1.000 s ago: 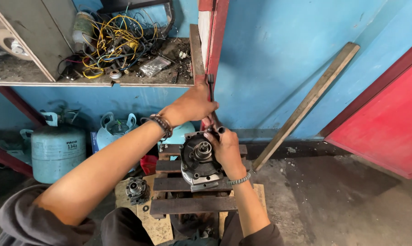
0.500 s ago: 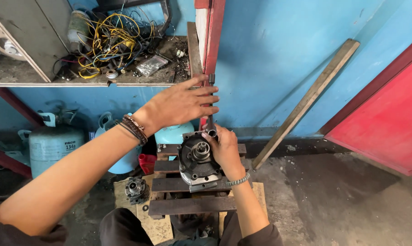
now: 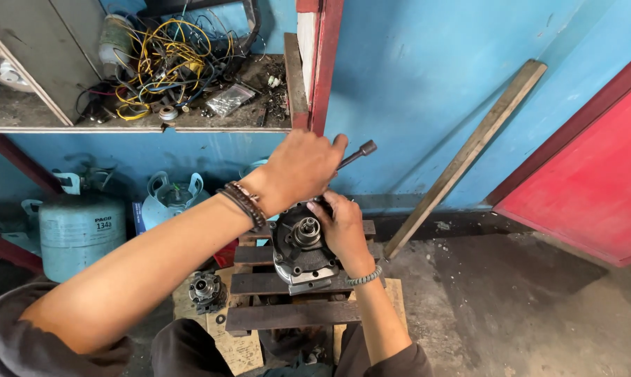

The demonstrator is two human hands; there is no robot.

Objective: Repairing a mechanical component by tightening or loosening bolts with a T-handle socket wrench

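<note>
left hand fingers wrap wrench | right hand fingers grip compressor

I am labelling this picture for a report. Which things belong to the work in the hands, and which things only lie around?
In use:
- left hand on the long metal wrench
- right hand steadying the round metal compressor body
- slatted wooden stand under it

Lying about:
- pale blue gas cylinder
- tangled yellow wires on the shelf
- wooden plank leaning on the wall
- small metal part on the floor
</note>
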